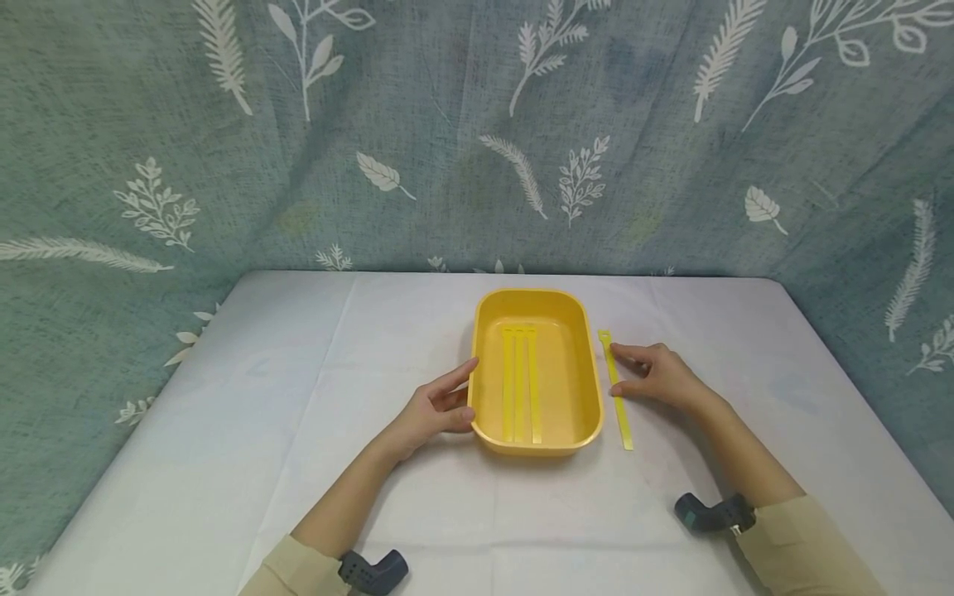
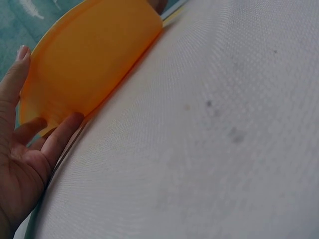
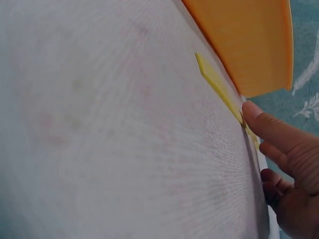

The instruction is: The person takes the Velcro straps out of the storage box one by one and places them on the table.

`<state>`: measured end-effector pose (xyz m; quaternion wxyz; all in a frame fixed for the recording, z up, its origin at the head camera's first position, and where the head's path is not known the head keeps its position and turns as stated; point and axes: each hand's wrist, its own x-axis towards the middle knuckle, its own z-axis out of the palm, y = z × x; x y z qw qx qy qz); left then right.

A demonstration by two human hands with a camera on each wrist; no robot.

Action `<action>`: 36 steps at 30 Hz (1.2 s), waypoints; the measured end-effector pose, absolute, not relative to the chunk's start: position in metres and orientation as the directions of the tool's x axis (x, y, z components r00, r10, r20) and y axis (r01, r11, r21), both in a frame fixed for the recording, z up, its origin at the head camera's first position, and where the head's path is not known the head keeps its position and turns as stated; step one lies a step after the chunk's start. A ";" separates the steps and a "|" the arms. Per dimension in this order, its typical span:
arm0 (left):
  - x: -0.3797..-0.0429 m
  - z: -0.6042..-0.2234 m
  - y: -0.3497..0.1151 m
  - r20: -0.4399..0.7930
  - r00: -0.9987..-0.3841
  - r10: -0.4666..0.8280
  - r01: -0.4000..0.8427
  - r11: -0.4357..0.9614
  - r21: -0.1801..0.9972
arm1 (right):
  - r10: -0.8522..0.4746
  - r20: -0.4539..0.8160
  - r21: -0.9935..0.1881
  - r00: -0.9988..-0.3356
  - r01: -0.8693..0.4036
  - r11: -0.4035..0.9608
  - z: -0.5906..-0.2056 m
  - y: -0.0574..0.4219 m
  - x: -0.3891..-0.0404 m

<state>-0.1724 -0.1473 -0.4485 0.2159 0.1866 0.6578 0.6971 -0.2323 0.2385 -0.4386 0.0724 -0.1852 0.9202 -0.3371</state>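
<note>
The left hand rested its fingertips against the outside of the tray's left wall, thumb and forefinger spread apart along it, without closing around it. The right hand had its thumb and forefinger, loosely bent and apart from each other, at the right edge of a lone yellow strip; it was not clenched on it.

That strip lay on the tabletop just beside the tray's right side, slightly aslant, its widened head at the far end. It was slim, flat and bright yellow, narrow along its length; any fine marking on it was too blurred to read.

The tray was a deeper orange-yellow, oblong with rounded corners and raised walls. Inside, left of its middle, three matching strips lay side by side lengthwise, heads all toward the far end.

Dark devices sat at both wrists by beige sleeves, the right one bearing a small greenish patch. Beyond the white-covered tabletop hung a blue-green cloth printed with white leaves and sprigs.
</note>
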 end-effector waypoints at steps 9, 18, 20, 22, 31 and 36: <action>-0.172 -0.449 -0.148 -0.033 -0.838 0.545 -0.062 -0.035 0.997 | -0.361 -0.007 -0.632 -0.932 -0.276 0.724 -0.430 0.237 -0.234; -0.173 -0.451 -0.149 -0.038 -0.838 0.545 -0.067 -0.034 0.997 | -0.402 0.067 -0.716 -0.913 -0.324 0.618 -0.411 0.228 -0.240; -0.173 -0.452 -0.149 -0.036 -0.837 0.546 -0.064 -0.033 0.997 | -0.397 0.095 -0.731 -0.913 -0.334 0.595 -0.406 0.226 -0.242; -0.174 -0.452 -0.149 -0.033 -0.835 0.549 -0.060 -0.031 0.998 | -0.387 0.109 -0.740 -0.915 -0.335 0.583 -0.401 0.223 -0.243; -0.174 -0.450 -0.149 -0.040 -0.835 0.548 -0.071 -0.035 0.997 | -0.404 0.115 -0.775 -0.908 -0.336 0.536 -0.379 0.211 -0.248; -0.173 -0.450 -0.149 -0.034 -0.835 0.549 -0.067 -0.040 0.997 | -0.421 0.112 -0.798 -0.900 -0.334 0.502 -0.362 0.201 -0.251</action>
